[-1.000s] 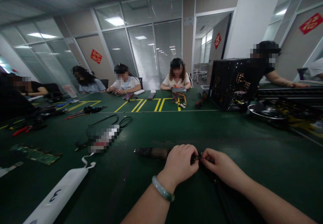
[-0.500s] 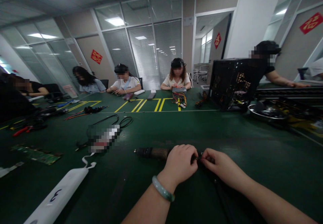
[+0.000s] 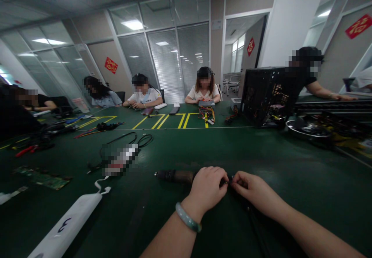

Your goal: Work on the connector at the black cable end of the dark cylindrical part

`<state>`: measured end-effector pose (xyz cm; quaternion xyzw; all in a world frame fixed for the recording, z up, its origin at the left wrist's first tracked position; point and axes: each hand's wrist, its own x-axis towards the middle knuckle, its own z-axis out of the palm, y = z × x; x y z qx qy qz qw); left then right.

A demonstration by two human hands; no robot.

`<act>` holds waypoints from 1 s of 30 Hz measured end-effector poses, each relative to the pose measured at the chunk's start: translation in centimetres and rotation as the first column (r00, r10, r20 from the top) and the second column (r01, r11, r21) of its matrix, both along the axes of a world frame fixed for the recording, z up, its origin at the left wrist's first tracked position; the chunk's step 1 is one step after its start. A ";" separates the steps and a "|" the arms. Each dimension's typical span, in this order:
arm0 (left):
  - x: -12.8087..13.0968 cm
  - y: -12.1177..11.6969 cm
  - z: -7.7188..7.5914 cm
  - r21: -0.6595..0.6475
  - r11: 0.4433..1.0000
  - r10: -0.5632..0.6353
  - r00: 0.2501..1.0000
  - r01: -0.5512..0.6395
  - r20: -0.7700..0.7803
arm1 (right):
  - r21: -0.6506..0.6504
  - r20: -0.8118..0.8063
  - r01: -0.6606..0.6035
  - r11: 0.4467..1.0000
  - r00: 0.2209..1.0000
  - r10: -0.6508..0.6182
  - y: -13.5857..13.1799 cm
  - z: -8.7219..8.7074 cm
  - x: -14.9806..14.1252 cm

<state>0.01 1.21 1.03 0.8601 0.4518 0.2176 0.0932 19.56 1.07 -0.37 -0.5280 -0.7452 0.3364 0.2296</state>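
An electric screwdriver lies sideways on the green table, its bit end pointing left. My left hand, with a jade-like bangle on the wrist, is closed around its rear end, which the fingers mostly hide. Close beside it, my right hand is closed in a pinch on the dark plug end of a cord at the screwdriver's tail. The black cord runs from there down the table toward me. Whether the plug sits fully in the tool cannot be made out.
Left of my hands lie a white power strip, a green circuit board and a blurred-out pack with a black cable. A black computer case and a round metal dish stand at the right. Several people sit across the table.
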 end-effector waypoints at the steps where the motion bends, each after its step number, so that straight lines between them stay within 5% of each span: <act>1: 0.0 0.0 0.0 -0.001 1.000 -0.001 1.000 0.001 0.001 | -0.002 -0.001 0.002 1.000 1.000 -0.002 0.0 0.1 0.0; 30: 0.1 -0.2 0.3 -0.013 1.000 0.006 1.000 -0.006 -0.011 | 0.003 -0.011 0.002 1.000 1.000 -0.002 0.0 -0.1 0.1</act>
